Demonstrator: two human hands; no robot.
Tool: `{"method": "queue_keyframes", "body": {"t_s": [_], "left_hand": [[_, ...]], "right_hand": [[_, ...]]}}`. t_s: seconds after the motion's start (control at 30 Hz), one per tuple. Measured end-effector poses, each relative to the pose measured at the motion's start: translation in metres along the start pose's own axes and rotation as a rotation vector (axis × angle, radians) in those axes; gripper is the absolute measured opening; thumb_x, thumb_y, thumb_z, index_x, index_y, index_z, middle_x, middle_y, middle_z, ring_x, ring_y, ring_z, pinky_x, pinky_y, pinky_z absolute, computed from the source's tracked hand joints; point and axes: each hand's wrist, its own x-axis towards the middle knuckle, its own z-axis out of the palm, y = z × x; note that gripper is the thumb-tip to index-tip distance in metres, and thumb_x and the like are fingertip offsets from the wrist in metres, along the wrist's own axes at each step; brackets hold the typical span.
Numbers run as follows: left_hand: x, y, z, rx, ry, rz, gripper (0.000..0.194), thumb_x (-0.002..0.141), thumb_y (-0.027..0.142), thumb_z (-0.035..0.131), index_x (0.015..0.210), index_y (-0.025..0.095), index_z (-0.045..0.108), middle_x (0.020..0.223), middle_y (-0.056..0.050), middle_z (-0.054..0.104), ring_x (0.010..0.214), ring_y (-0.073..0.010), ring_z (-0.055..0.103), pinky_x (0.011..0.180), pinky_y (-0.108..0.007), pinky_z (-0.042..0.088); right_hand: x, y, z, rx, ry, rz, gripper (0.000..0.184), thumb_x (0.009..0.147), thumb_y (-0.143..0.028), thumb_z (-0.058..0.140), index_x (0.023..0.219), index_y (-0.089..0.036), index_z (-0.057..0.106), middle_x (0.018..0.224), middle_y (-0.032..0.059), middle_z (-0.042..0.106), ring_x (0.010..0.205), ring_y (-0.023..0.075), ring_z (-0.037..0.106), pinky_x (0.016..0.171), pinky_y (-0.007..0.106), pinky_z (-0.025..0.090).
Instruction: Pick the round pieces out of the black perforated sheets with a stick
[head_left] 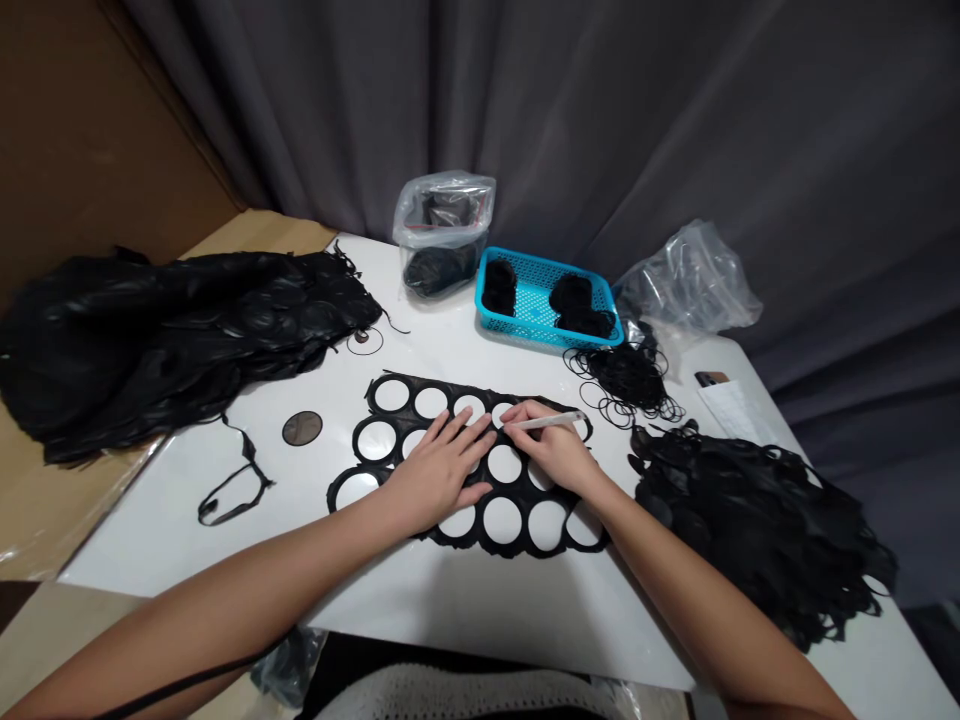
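Observation:
A black rubbery sheet (pixel 480 490) with rows of round holes lies flat on the white table, and the tabletop shows through the holes. My left hand (pixel 442 465) rests on the sheet's middle with its fingers spread. In my right hand (pixel 559 450) is a slim white pen-like tool (pixel 551 421), gripped between thumb and fingers. Its front end is at a hole in the back row, close to my left fingertips. What kind of tip it has is too small to make out.
A blue basket (pixel 525 338) holds black pieces. Beside it stand a clear plastic bag (pixel 442 240) and a tangle of thin black rings (pixel 630 380). Black sheets are heaped at left (pixel 187 340) and black scraps at right (pixel 757 520). A dark disc (pixel 302 428) lies left.

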Motion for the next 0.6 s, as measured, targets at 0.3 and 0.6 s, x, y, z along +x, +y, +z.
{"method": "queue_keyframes", "body": {"t_s": [0.3, 0.6], "left_hand": [[-0.001, 0.002, -0.002, 0.008, -0.006, -0.055, 0.066, 0.089, 0.048, 0.067, 0.145, 0.02, 0.047, 0.16, -0.015, 0.03, 0.15, -0.0424, 0.014, 0.117, -0.058, 0.025], [-0.008, -0.004, -0.007, 0.036, 0.018, -0.027, 0.07, 0.093, 0.061, 0.056, 0.147, 0.017, 0.042, 0.159, -0.018, 0.03, 0.149, -0.0399, 0.02, 0.116, -0.055, 0.029]], "right_hand": [[-0.002, 0.001, -0.006, -0.529, -0.036, -0.261, 0.016, 0.09, -0.015, 0.047, 0.096, -0.02, 0.061, 0.098, 0.0143, 0.068, 0.095, 0.0302, 0.059, 0.083, 0.043, 0.043], [0.045, 0.019, -0.06, -0.384, 0.462, 0.114, 0.022, 0.088, -0.036, 0.051, 0.071, -0.023, 0.054, 0.068, 0.0042, 0.062, 0.065, 0.0209, 0.055, 0.064, 0.032, 0.039]]}}
